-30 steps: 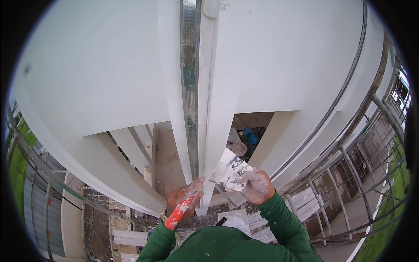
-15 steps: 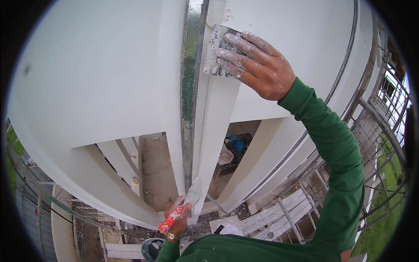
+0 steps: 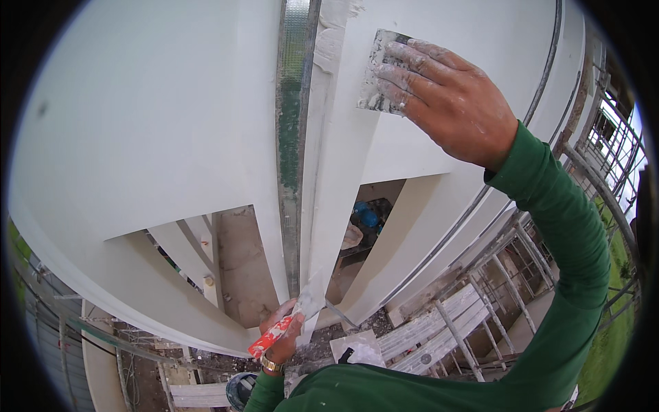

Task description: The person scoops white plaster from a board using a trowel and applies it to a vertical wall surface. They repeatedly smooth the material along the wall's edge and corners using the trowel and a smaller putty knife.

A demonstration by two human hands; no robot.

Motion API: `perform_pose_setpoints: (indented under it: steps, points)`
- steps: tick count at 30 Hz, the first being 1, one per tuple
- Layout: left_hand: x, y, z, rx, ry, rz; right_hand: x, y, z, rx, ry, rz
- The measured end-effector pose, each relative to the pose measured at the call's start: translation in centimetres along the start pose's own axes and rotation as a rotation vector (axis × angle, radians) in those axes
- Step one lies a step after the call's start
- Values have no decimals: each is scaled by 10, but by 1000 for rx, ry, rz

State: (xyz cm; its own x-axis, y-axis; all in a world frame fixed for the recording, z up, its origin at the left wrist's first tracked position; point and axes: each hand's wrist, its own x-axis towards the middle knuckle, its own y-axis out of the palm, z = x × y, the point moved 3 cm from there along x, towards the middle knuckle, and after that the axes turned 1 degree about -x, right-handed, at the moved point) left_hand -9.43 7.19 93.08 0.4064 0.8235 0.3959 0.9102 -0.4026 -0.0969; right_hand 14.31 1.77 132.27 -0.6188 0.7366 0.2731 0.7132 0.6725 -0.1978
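Observation:
High on the white wall (image 3: 165, 123), my right hand (image 3: 460, 103) presses a flat, putty-smeared spreader (image 3: 371, 89) under its fingers. The hand is coated with white putty. To its left, a thick patch of wet putty (image 3: 330, 47) lies along the column's edge. Beside that runs a long metal straightedge (image 3: 291, 130) with a green, worn face, upright against the column. Low down near the straightedge's bottom end, my left hand (image 3: 283, 349) grips a putty knife (image 3: 272, 338) by its red, paint-spattered handle. Its blade (image 3: 313, 298) points up and carries white putty.
Openings flank the column; through the right one a blue object (image 3: 368, 215) shows. Scaffold pipes (image 3: 604, 182) curve up at the right. Below are planks (image 3: 439, 329), a white-smeared board (image 3: 358, 348) and a dark bucket (image 3: 240, 390).
My right hand and the spreader have moved right, away from the straightedge, uncovering the wet putty patch. My left hand with the putty knife has stayed almost in place.

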Motion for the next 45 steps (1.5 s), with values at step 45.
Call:
perform_pose_setpoints:
  steps: [45]
  points:
    - [-445, 134, 490, -504, -2007, -60, -684, -108, 1349, 1510, 1001, 1816]
